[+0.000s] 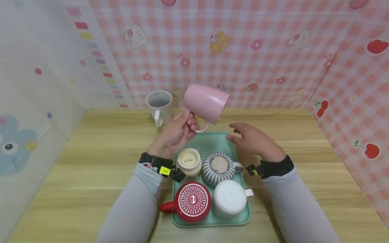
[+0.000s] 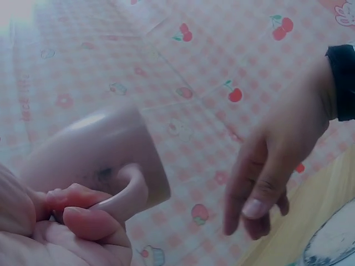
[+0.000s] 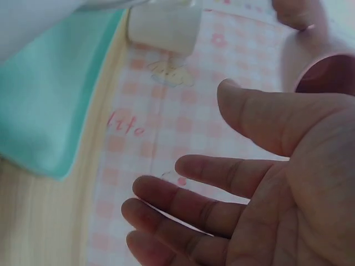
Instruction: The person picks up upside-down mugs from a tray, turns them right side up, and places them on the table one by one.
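My left hand [image 1: 179,133] grips the handle of a pink mug [image 1: 206,101], which is tipped on its side above the far end of a green tray [image 1: 212,141]. The mug's mouth points right and slightly down. In the left wrist view the fingers curl round the handle of the pink mug [image 2: 100,149], and a dark smudge marks its wall near there. My right hand [image 1: 253,140] hovers to the right of the mug, holding nothing. The right wrist view has the right hand [image 3: 266,183] with palm showing and fingers spread, apart from the mug.
Upside down on the tray stand a cream cup [image 1: 189,158], a grey striped cup [image 1: 219,164], a red mug [image 1: 192,200] and a white mug [image 1: 230,197]. Upright on the wooden table [image 1: 100,162] behind the left hand is a white mug [image 1: 159,104]. A checked cloth [image 1: 258,60] hangs behind.
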Available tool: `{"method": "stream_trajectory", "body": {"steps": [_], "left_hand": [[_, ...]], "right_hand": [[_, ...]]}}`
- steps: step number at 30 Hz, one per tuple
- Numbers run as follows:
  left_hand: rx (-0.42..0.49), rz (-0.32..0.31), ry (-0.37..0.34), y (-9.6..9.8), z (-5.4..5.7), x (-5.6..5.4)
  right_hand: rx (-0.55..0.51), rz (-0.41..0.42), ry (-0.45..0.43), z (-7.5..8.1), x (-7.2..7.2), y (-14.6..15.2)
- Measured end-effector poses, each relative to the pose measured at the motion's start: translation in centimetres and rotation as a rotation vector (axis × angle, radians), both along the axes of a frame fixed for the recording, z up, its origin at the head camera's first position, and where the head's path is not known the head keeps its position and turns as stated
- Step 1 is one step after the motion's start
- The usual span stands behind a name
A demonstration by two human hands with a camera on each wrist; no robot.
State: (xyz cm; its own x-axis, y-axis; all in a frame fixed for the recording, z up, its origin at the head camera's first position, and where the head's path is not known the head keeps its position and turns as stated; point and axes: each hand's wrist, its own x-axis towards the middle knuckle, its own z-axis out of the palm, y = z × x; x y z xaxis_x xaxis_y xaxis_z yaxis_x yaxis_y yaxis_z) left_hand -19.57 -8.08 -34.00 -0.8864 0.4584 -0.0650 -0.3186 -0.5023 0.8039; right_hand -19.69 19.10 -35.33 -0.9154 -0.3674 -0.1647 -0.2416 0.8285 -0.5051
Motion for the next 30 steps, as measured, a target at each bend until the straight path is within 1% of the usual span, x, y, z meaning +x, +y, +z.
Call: {"method": "stream_trajectory", "body": {"steps": [2,4,9,12,14,16,19,26,30], "left_hand": [[0.047,0.0,-0.018,0.1,-0.2,-0.1],[0.081,0.002,-0.031,0.3,-0.3,-0.1],[0.129,-0.002,-0.034,0.9,-0.3,0.2],[0.151,-0.017,-0.045,1.3,-0.3,0.4],[0.162,-0.025,-0.051,1.5,-0.2,0.6],[0.163,-0.026,-0.051,1.6,-0.1,0.8],[0.124,-0.015,-0.039,1.7,0.0,0.9],[-0.061,0.024,0.001,1.5,0.5,1.2],[-0.14,0.029,0.009,1.4,0.9,1.4]], "right_hand": [[-0.025,0.029,0.004,0.5,0.4,-0.3],[-0.075,0.072,0.006,1.0,0.9,-0.7],[-0.288,0.198,-0.036,1.8,2.2,-2.1],[-0.41,0.252,-0.067,1.9,2.5,-2.8],[-0.48,0.25,-0.081,1.8,2.6,-3.2],[-0.537,0.23,-0.091,1.8,2.6,-3.4],[-0.591,0.178,-0.101,1.9,2.6,-3.5],[-0.617,0.123,-0.093,1.8,2.6,-3.7],[-0.61,0.075,-0.071,1.8,2.8,-3.7]]}}
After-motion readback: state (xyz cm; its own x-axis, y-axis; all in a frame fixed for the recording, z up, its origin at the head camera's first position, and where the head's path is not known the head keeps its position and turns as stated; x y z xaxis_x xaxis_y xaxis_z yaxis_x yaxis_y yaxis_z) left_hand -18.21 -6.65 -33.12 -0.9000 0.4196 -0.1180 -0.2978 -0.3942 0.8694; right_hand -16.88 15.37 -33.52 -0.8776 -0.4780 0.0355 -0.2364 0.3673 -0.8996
